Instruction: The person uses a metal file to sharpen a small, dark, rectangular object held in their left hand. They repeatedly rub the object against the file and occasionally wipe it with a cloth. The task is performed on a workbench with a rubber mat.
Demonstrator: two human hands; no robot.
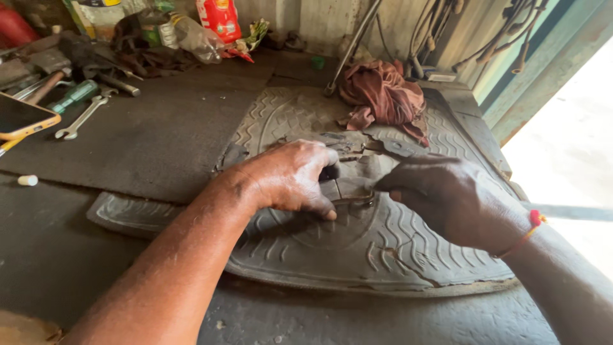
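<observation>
Left hand (295, 176), fingers curled and pressed together, pins a small dark rubber piece (348, 185) onto the mat; right hand (447, 191) meets it from the other side, fingertips pinched on a thin metal tool (354, 200) whose tip lies at the piece's lower edge. A red thread bracelet (535, 220) circles the right wrist. Beneath both hands, a large grey rubber mat (383, 255) with wavy tread ridges lies flat on the dark table (147, 140). At the mat's far edge sits a crumpled reddish-brown rag (383, 96). Well apart at the table's left are a phone (22, 116) in an orange case, a spanner (82, 118) and a green-handled screwdriver (75, 94).
</observation>
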